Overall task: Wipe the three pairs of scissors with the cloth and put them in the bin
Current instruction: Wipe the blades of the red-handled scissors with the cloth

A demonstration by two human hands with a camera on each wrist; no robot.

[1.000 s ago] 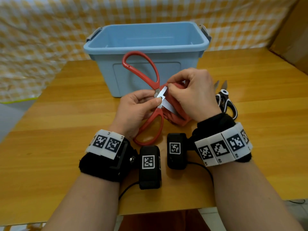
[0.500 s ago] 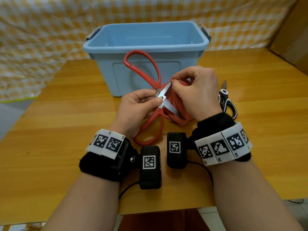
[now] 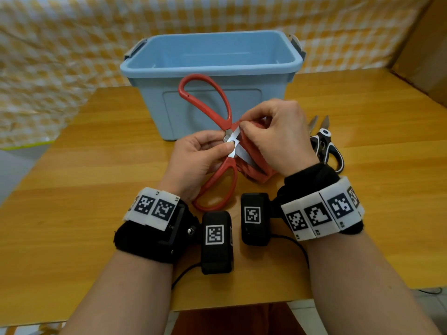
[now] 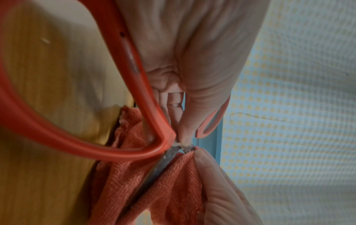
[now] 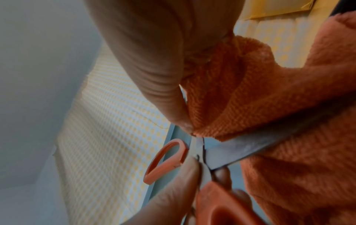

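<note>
The left hand [image 3: 193, 158] pinches the red-handled scissors [image 3: 212, 110] at the pivot, thumb on top and fingers curled beneath. The right hand [image 3: 278, 136] has its thumb and fingers closed on the orange cloth [image 3: 256, 165], bunching it around the blades just right of that pivot.

The left wrist view shows what the head view hides: the cloth [image 4: 154, 182] folds on both sides of one grey blade, with the right thumb pressing it at the blade's base. The right wrist view shows the open blades crossing at the screw, the cloth [image 5: 269, 106] lying over one blade, and the left thumb tip on the metal.

The scissors are held above the wooden table [image 3: 96, 165], handles spread, one loop rising in front of the blue bin [image 3: 217, 66] and the other pointing toward the near edge. The bin stands at the far side. A black-handled pair of scissors [image 3: 326, 146] lies on the table just right of the right hand.
</note>
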